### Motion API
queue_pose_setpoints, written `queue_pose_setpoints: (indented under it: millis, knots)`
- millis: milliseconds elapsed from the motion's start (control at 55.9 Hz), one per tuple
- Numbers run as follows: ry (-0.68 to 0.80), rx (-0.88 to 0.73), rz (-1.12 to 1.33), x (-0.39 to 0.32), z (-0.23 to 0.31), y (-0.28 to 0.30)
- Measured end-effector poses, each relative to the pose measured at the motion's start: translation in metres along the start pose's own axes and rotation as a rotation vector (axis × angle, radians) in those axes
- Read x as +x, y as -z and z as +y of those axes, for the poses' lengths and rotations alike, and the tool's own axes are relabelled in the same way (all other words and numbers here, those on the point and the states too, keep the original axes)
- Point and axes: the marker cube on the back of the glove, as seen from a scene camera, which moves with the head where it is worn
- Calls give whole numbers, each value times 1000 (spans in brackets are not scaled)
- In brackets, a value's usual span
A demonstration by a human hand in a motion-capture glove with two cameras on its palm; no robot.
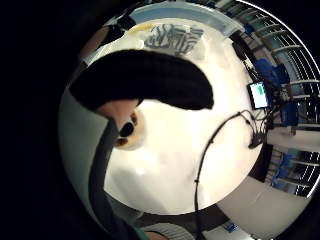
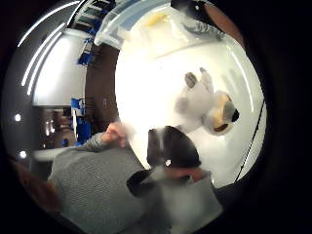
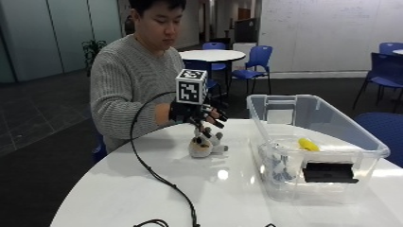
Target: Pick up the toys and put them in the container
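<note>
Blue chairs (image 3: 253, 60), dark floor (image 3: 38, 113)

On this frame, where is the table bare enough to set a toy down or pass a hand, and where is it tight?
Bare tabletop lies between the plush toy and the near edge, crossed only by a black cable. A narrower bare strip runs between the toy and the clear container. It is crowded around the toy, where the gloved right hand hovers, and inside the container, which already holds toys.

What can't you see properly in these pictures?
- Outside view: the gloved right hand covers the top of the plush dog, so contact is unclear.
- Outside view: the toys in the clear container, one yellow, one striped, blur through the wall.
- Little finger side view: a gloved finger hides most of the dog.
</note>
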Motion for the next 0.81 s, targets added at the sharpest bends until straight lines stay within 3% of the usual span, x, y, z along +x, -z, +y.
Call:
queue_pose_setpoints:
  millis: [179, 268, 447, 805]
  knots:
    - [-43, -150, 100, -2, -12, -76]
    - [-50, -102, 200, -6, -13, -104]
    - [-70, 43, 234, -4, -24, -108]
    - [-6, 55, 210, -4, -33, -99]
